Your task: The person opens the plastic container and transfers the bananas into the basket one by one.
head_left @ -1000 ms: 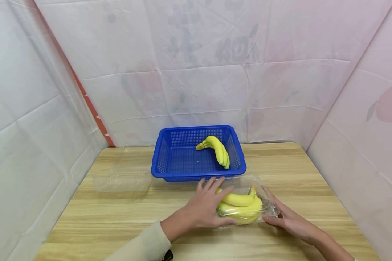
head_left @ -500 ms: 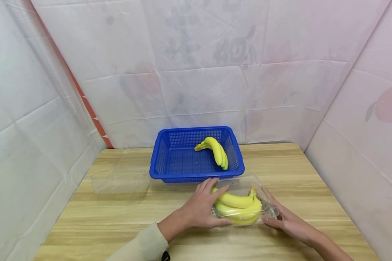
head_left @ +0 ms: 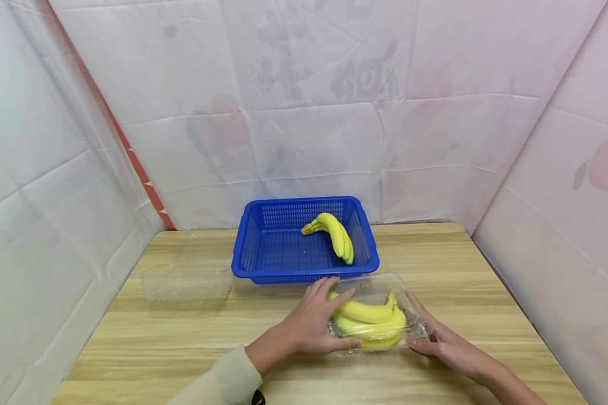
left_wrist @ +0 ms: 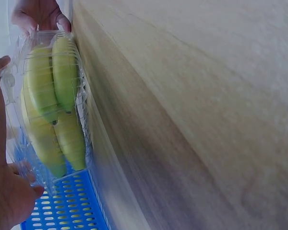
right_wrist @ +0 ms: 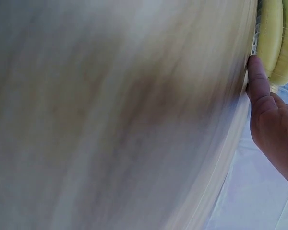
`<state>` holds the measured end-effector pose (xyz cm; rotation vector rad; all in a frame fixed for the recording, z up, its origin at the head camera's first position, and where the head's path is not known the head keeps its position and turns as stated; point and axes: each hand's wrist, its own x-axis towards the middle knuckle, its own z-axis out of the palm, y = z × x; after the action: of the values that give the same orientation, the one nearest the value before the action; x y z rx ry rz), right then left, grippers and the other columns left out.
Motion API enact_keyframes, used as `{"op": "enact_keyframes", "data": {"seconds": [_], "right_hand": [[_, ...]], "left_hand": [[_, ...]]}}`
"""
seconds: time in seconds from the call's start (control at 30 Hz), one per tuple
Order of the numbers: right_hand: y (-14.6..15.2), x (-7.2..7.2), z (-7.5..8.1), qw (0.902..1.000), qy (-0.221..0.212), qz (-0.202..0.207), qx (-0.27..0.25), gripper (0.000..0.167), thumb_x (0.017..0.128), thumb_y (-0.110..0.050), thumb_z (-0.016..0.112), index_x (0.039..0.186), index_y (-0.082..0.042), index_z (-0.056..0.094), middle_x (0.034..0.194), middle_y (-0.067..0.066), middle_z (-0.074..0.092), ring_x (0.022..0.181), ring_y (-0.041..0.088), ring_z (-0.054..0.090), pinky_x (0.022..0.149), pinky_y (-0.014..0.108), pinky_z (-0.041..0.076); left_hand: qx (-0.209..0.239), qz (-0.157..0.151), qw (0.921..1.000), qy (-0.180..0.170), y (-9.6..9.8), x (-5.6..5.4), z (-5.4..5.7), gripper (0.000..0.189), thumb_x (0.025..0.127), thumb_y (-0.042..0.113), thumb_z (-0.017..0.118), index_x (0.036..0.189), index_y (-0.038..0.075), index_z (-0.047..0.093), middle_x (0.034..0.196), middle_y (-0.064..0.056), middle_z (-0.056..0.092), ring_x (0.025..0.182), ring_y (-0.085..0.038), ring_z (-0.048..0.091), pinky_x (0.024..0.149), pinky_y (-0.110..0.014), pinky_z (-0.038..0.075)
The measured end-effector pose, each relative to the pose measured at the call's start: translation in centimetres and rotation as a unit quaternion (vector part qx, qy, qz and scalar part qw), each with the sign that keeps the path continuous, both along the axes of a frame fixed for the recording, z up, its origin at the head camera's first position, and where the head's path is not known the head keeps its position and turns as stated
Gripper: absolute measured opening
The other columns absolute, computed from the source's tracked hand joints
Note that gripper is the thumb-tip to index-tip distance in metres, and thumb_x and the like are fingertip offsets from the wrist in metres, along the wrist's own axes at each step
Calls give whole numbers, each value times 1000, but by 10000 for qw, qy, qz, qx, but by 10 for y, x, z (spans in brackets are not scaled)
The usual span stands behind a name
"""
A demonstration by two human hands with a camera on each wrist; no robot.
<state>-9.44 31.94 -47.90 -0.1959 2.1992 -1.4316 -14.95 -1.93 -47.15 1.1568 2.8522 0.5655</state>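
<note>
A clear plastic clamshell box with a bunch of yellow bananas inside is at the near right of the table, in front of the basket. My left hand grips its left end, thumb along the near side and fingers over the far edge. At the right end my right hand holds it, the thumb on the near corner and the other fingers partly hidden behind. In the left wrist view the box shows its ribbed side and green-tipped bananas. The right wrist view catches only the thumb beside the bananas.
Behind the box stands a blue plastic basket holding another bunch of bananas. A second clear plastic box, its lid raised, sits on the wooden table at the left. Pale printed sheets wall the table in.
My left hand has shifted slightly left toward the box's end, and its spread fingers have drawn together. The right hand keeps its hold. Over the last half second almost nothing moves.
</note>
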Motion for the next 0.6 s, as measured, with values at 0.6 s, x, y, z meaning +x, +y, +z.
{"op": "enact_keyframes", "data": {"seconds": [0.6], "right_hand": [[0,0,-2,9994,122,66,-305,97,107,-23,61,171,-39,-10,179,14,-22,159,47,-21,116,84,-15]], "left_hand": [[39,-43,9999,-87,0,-1,1,93,92,81,60,169,39,29,176,-11,27,160,-35,31,126,-61,38]]}}
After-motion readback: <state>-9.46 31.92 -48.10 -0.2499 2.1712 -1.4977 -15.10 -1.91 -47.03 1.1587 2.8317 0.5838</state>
